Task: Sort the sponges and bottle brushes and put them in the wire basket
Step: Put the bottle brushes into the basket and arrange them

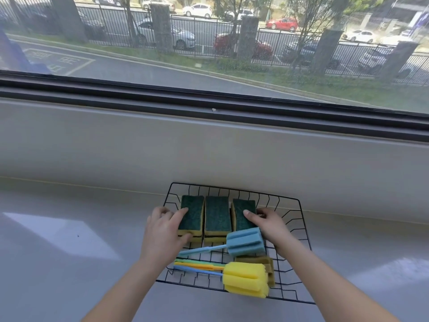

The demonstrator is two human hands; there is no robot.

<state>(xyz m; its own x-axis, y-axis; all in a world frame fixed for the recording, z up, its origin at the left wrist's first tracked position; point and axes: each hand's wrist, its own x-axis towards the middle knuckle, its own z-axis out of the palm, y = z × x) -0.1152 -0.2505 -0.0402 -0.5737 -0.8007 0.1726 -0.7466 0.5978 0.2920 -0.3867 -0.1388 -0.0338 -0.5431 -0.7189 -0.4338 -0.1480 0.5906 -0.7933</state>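
The counter [69,263] is pale grey and glossy, and at the back it meets a low upstand of the same grey. A black wire basket [220,194] stands directly on it, right of the middle, its far rim close to the upstand. Left of the basket a bright patch of light lies on the surface, with a tiny dark speck [77,235] inside it.

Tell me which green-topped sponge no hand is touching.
The middle sponge: the left hand holds the left sponge, the right hand the right sponge; it sits untouched between.

Head view, forward and downward
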